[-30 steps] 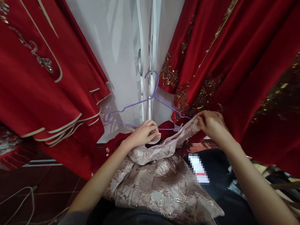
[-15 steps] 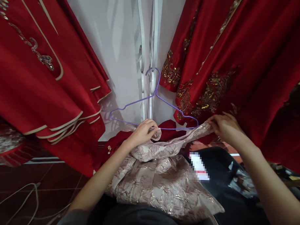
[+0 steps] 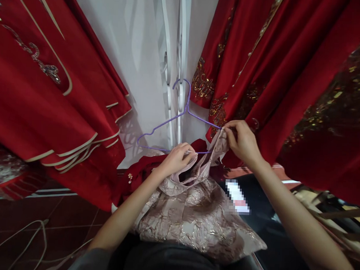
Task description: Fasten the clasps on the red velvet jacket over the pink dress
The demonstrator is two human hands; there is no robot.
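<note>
A pale pink brocade garment (image 3: 191, 218) with gold pattern lies bunched over my lap. My left hand (image 3: 177, 158) is closed on the left side of its neck opening. My right hand (image 3: 241, 141) pinches the right shoulder of the garment and holds it up against the right arm of a purple wire hanger (image 3: 168, 124). The hanger hangs by its hook from a white metal rack post (image 3: 179, 72) right in front of me. A dark red cloth (image 3: 143, 171) lies under the hanger behind the pink garment.
Red embroidered dresses hang close on the left (image 3: 42, 94) and right (image 3: 288, 75), with a white wall (image 3: 135, 50) between them. Dark red floor tiles (image 3: 47, 225) carry a loose white cable (image 3: 25, 234). A black object (image 3: 272, 209) lies at my right.
My right hand has lifted the garment's right shoulder up and inward to the hanger's right arm. My left hand has stayed on the neck opening, which now gapes open.
</note>
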